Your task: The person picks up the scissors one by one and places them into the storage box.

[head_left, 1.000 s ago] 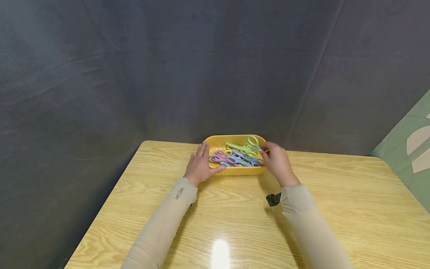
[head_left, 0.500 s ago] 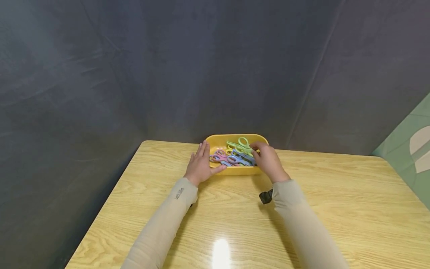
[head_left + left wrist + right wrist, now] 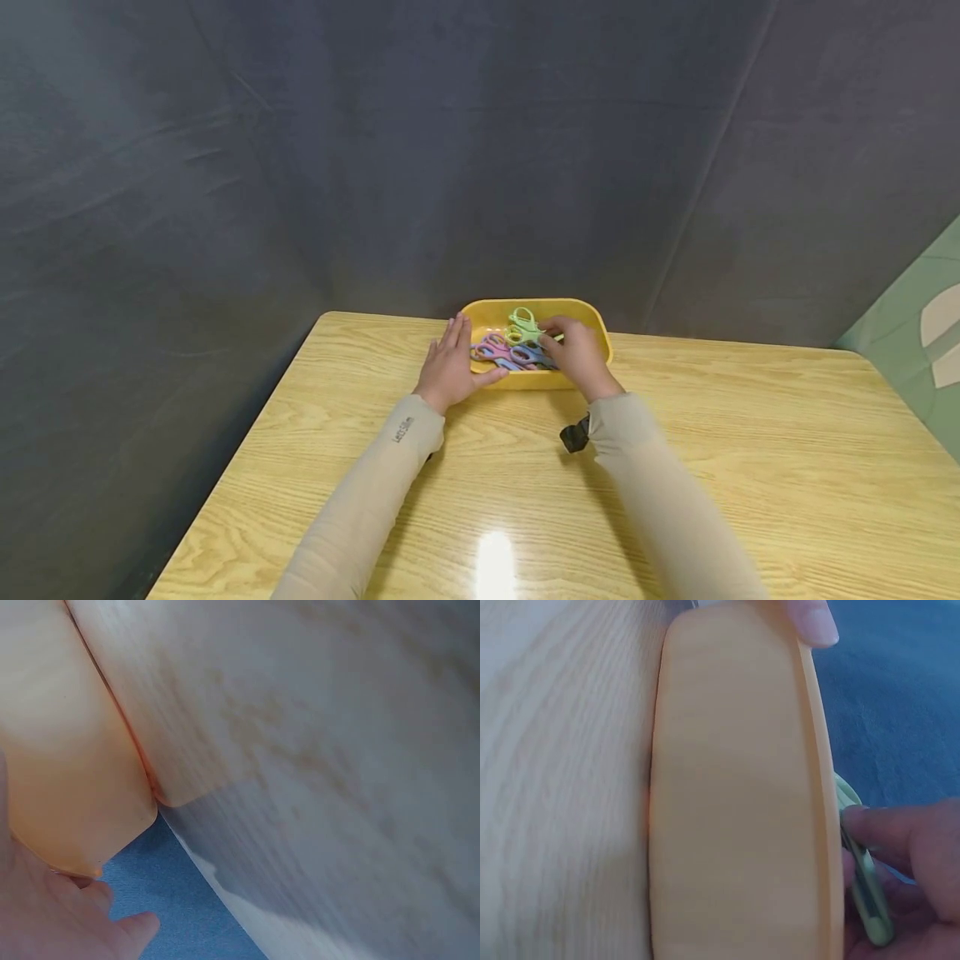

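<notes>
Yellow tray (image 3: 603,337) at the far edge of the wooden table (image 3: 750,467), head view: left hand (image 3: 450,371) rests flat-fingered against its left wall; right hand (image 3: 573,357) pinches green scissors (image 3: 522,327) above pink and blue pairs.
Left wrist view: tray wall (image 3: 67,765), blurred.
Right wrist view: fingers (image 3: 900,840) grip the green scissors (image 3: 866,889) over the rim.

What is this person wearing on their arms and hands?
Both arms are covered by long, close-fitting beige sleeves that end at the wrists. The left sleeve carries a small line of dark lettering near the cuff. A small black device sits by the wrist of the right sleeve. The left hand and right hand are bare, without gloves.
</notes>
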A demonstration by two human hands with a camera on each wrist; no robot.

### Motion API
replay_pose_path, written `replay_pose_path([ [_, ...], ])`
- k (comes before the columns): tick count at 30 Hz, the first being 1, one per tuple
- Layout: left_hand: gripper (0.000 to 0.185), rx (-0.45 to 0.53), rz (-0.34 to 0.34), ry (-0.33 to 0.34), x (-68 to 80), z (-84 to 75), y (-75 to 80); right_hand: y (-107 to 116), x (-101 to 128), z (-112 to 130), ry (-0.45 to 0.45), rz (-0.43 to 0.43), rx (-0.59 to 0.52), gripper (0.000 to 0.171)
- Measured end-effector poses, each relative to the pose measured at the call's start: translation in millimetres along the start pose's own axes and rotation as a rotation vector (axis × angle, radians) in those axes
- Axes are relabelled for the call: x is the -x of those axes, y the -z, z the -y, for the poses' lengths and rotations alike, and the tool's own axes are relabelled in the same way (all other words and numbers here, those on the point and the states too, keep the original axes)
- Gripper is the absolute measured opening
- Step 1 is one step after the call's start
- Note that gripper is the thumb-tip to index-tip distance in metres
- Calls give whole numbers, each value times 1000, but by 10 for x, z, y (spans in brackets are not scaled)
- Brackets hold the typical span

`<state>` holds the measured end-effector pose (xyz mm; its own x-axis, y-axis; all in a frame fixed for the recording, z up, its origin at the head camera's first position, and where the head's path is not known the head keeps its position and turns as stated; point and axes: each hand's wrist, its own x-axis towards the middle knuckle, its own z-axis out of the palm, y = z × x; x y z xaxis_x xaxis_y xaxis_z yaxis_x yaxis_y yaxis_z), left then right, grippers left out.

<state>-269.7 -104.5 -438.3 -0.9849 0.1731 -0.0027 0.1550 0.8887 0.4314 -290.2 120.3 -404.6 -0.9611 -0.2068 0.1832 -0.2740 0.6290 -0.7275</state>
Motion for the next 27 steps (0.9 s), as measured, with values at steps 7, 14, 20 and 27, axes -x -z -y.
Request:
replay_pose_path([
  [7,117,19,1,1,-2,10,-14,-86,-6,2,-90,5,-100,15],
  [14,117,31,7,12,-3,-1,9,-87,-34,-33,-166,41,-229,16],
  [20,117,24,12,10,0,-8,11,-73,-53,-65,-203,89,-267,18],
  [27,117,40,13,10,3,13,-1,-72,-49,-53,-145,128,-111,22],
])
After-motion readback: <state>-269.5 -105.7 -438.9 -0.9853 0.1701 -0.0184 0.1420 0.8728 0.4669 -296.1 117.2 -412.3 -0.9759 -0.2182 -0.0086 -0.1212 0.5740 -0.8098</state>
